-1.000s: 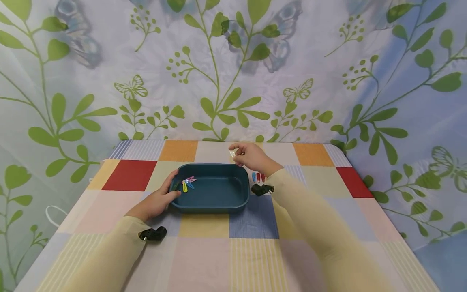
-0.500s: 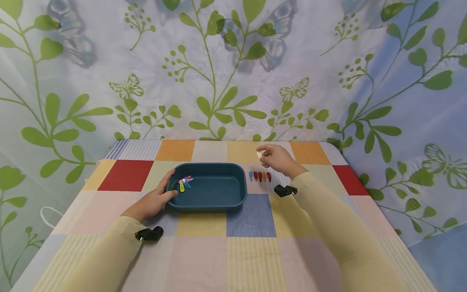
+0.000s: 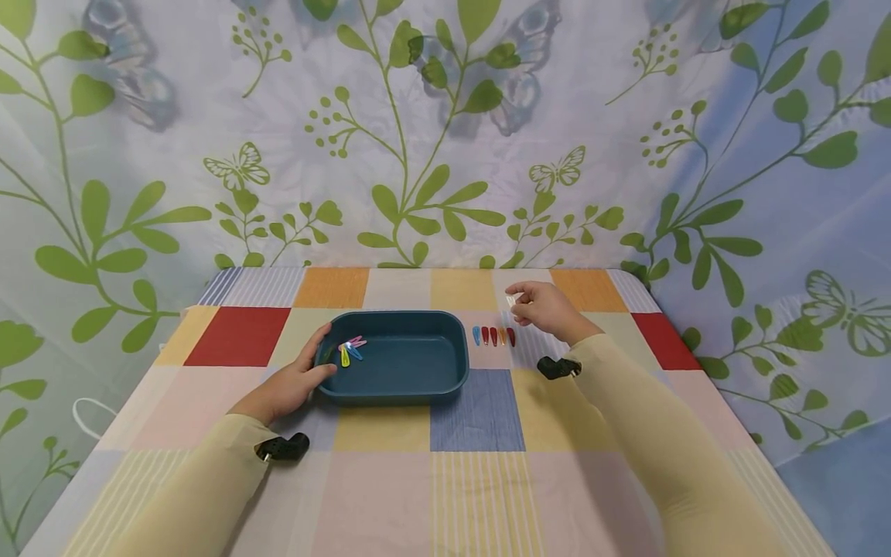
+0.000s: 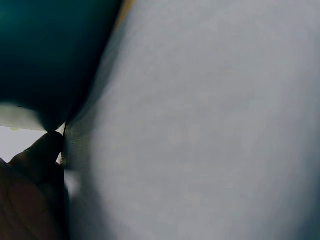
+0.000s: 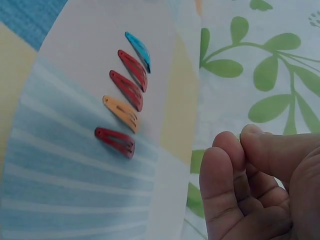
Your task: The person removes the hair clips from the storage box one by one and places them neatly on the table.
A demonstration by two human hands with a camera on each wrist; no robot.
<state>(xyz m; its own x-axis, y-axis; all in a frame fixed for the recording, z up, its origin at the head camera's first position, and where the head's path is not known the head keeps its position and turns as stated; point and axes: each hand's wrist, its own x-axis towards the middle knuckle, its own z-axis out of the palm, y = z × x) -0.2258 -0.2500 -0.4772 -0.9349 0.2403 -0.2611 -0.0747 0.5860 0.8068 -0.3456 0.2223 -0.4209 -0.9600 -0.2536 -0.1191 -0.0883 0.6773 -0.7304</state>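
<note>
My left hand (image 3: 292, 383) grips the left end of a dark teal rectangular tray (image 3: 397, 399), with the thumb over its rim. In the left wrist view the tray's dark side (image 4: 45, 55) fills the upper left corner. Several snap hair clips, among them a yellow clip (image 3: 345, 357), lie inside at the left. To the tray's right, my right hand (image 3: 546, 309) pinches a small whitish piece (image 3: 511, 300), seemingly a hair clip, raised over the cloth. Below that hand lies a row of clips: a blue clip (image 5: 138, 50), red ones and an orange clip (image 5: 121, 112).
A patchwork cloth (image 3: 390, 495) covers the table. Behind it hangs a curtain (image 3: 418, 155) with leaves and butterflies. A white cable loop (image 3: 87, 418) shows past the left edge. Each wrist carries a black camera.
My right hand has moved right, from the tray's far right corner to beyond the clip row, still pinching the whitish piece. More of the row now shows. The left hand stays on the tray.
</note>
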